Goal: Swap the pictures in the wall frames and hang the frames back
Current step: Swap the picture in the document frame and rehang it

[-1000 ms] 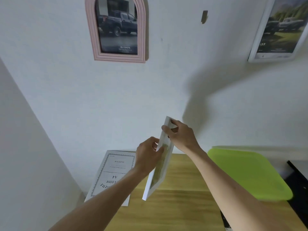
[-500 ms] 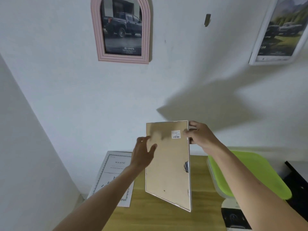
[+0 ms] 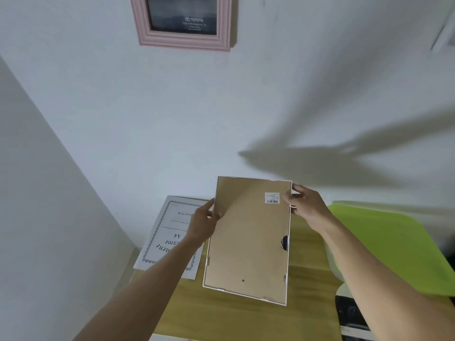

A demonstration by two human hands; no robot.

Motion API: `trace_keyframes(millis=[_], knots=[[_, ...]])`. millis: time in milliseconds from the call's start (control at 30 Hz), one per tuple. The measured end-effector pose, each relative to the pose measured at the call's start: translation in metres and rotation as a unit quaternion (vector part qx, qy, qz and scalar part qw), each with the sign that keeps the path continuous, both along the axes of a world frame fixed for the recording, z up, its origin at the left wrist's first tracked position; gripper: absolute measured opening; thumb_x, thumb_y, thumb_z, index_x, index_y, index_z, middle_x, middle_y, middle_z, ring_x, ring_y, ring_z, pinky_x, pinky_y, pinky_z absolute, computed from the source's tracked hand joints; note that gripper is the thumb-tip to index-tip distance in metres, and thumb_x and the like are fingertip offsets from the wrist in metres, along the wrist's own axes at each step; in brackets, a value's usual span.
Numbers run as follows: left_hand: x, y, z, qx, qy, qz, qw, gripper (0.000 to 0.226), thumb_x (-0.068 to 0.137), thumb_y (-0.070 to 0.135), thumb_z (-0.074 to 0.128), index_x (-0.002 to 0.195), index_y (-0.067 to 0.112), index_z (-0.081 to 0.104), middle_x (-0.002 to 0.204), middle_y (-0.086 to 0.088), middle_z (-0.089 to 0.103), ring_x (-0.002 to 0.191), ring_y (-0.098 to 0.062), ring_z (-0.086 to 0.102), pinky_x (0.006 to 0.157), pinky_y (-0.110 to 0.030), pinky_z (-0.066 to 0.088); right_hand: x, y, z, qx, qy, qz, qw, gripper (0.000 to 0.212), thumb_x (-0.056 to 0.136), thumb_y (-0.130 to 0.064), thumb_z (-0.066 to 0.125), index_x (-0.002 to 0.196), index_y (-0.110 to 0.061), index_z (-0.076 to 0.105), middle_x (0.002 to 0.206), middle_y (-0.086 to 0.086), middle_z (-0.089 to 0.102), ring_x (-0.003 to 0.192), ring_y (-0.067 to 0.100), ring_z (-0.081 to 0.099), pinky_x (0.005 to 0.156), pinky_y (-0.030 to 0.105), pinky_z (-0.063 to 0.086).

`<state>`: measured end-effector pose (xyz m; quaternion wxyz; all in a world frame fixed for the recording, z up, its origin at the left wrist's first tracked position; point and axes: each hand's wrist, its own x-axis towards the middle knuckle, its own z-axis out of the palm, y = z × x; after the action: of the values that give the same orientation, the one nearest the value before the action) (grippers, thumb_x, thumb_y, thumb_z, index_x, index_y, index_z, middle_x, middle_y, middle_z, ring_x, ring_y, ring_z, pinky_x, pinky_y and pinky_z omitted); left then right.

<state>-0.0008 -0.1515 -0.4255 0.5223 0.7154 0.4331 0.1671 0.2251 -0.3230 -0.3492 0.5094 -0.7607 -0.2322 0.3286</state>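
Observation:
A white picture frame is held above the wooden table with its brown backing board facing me and a small barcode sticker near its top right corner. My left hand grips its left edge near the top. My right hand pinches its top right corner. A pink frame with a dark Toyota picture hangs on the wall above. Part of another white frame shows at the upper right edge.
A printed A4 insert sheet lies on the table's left end against the wall. A lime green tray sits at the right. A dark printed picture lies at the table's lower right. A side wall closes in on the left.
The frame has turned from edge-on to back side facing me and now tilts flatter over the table. The view has tipped downward, cutting off the tops of the wall frames.

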Motion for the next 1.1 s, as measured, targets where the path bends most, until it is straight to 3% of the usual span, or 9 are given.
trace_keyframes(millis=[100,167,267,367,467,700,833,967,1100], knots=[[0.007,-0.005,-0.011,-0.009,0.010,0.029,1.000,0.044,0.091,0.024,0.062,0.131,0.042,0.057,0.083,-0.011,0.071,0.082,-0.027,0.068,0.080,-0.038,0.055,0.010,0.007,-0.039,-0.084,-0.059,0.013,0.995,0.033,0.093,-0.038,0.057,0.124,-0.046,0.063,0.087,0.005,0.072,0.076,0.020,0.062,0.084,0.040,0.055],[0.011,-0.012,-0.020,-0.030,0.017,0.049,0.998,0.045,0.091,0.020,0.063,0.129,0.043,0.058,0.079,-0.011,0.067,0.078,-0.026,0.064,0.074,-0.029,0.052,0.012,0.009,-0.057,-0.152,-0.070,0.036,0.985,0.054,0.097,-0.035,0.050,0.149,-0.038,0.039,0.094,-0.001,0.069,0.080,0.017,0.058,0.075,0.033,0.048],[0.013,-0.018,-0.041,-0.056,0.042,0.082,0.994,0.050,0.090,0.020,0.064,0.136,0.035,0.053,0.083,-0.009,0.073,0.084,-0.021,0.069,0.077,-0.027,0.053,0.011,0.012,-0.080,-0.186,-0.035,0.091,0.978,0.068,0.097,-0.023,0.047,0.156,-0.036,0.016,0.121,-0.004,0.065,0.097,0.019,0.062,0.083,0.031,0.049],[0.013,-0.021,-0.067,-0.058,0.086,0.103,0.989,0.049,0.086,0.026,0.064,0.133,0.040,0.056,0.084,-0.007,0.074,0.081,-0.018,0.071,0.076,-0.031,0.058,0.012,0.018,-0.104,-0.177,-0.014,0.100,0.979,0.055,0.092,-0.007,0.047,0.139,-0.036,0.046,0.124,-0.010,0.065,0.101,0.013,0.062,0.090,0.033,0.052],[0.011,-0.026,-0.081,-0.057,0.118,0.125,0.983,0.051,0.083,0.028,0.068,0.133,0.033,0.058,0.081,0.002,0.070,0.078,-0.015,0.069,0.081,-0.033,0.058,0.006,0.021,-0.127,-0.179,-0.009,0.070,0.981,0.050,0.089,-0.003,0.049,0.127,-0.034,0.058,0.107,-0.009,0.068,0.093,0.014,0.064,0.072,0.027,0.050],[0.015,-0.027,-0.101,-0.023,0.186,0.134,0.973,0.048,0.085,0.026,0.070,0.132,0.024,0.061,0.106,-0.010,0.068,0.093,-0.025,0.064,0.081,-0.034,0.053,-0.005,0.026,-0.170,-0.201,-0.044,-0.013,0.979,0.043,0.089,-0.004,0.061,0.131,-0.012,0.056,0.105,0.003,0.067,0.089,0.020,0.062,0.079,0.030,0.051],[0.019,-0.026,-0.117,0.025,0.245,0.122,0.962,0.033,0.089,0.025,0.064,0.122,0.023,0.067,0.099,-0.009,0.068,0.089,-0.028,0.064,0.071,-0.033,0.050,-0.011,0.030,-0.186,-0.212,-0.060,-0.023,0.975,0.043,0.086,-0.002,0.056,0.126,-0.017,0.061,0.112,0.001,0.070,0.089,0.019,0.063,0.075,0.028,0.050],[0.018,-0.030,-0.125,0.049,0.262,0.108,0.958,0.007,0.089,0.018,0.057,0.088,0.012,0.061,0.090,-0.013,0.063,0.077,-0.030,0.056,0.062,-0.031,0.042,-0.016,0.027,-0.190,-0.209,-0.047,-0.019,0.977,0.043,0.082,0.004,0.047,0.109,-0.021,0.069,0.098,0.000,0.072,0.087,0.025,0.065,0.072,0.031,0.051],[0.015,-0.035,-0.124,0.076,0.256,0.073,0.961,0.013,0.089,0.016,0.053,0.096,0.009,0.062,0.096,-0.009,0.058,0.085,-0.032,0.057,0.072,-0.037,0.049,-0.024,0.019,-0.191,-0.192,-0.054,-0.021,0.980,0.038,0.081,0.002,0.045,0.097,-0.021,0.070,0.096,-0.001,0.075,0.097,0.027,0.068,0.068,0.028,0.049]])
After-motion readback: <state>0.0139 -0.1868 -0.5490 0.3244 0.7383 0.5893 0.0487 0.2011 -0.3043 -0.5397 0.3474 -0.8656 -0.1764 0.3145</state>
